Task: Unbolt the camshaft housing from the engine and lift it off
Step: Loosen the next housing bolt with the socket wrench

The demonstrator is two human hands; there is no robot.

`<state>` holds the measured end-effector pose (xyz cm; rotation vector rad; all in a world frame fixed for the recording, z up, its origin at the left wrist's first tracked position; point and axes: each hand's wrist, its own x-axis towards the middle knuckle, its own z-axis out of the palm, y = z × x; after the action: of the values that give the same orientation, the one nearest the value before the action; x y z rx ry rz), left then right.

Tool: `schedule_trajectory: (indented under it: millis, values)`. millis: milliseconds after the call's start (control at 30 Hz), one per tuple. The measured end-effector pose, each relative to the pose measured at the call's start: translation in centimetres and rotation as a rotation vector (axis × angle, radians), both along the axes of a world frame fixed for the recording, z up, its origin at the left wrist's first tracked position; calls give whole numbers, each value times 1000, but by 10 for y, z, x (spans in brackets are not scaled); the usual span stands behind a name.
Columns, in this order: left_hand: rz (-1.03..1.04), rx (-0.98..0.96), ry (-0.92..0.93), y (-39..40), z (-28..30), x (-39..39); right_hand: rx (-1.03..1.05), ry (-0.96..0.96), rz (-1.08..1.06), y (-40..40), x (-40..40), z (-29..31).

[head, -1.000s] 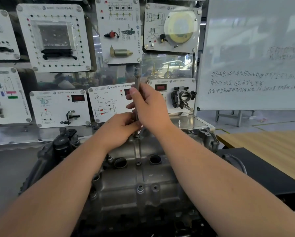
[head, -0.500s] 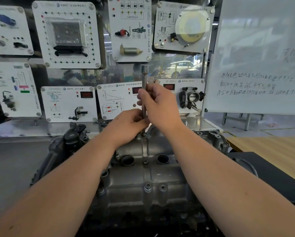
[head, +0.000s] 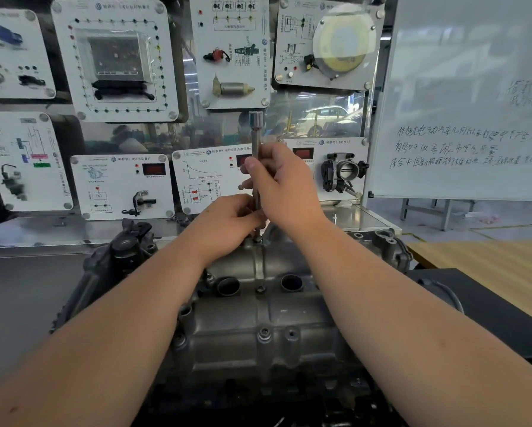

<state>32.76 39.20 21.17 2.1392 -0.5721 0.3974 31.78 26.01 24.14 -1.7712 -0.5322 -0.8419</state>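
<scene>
Steel extension bar [head: 255, 155] standing upright, right hand [head: 284, 186] gripping mid-shaft, left hand [head: 230, 223] pinching below; spinning out far housing bolt [head: 257, 239], probably lifting next.

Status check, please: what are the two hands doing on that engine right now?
Right hand grips upright extension bar; left hand pinches its lower end. Bar on far bolt of camshaft housing. Housing still seated. Nothing blocking.

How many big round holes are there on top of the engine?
2. One round hole sits left of the middle ridge of the engine top, the other round hole right of it. The arms may hide more.
</scene>
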Motion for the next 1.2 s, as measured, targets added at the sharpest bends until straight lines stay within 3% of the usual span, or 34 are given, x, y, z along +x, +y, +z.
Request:
schedule_trajectory:
  millis: [1200]
  values:
    - [-20, 19, -35, 0, 2, -1, -41, -15, -3, 1, -3, 1]
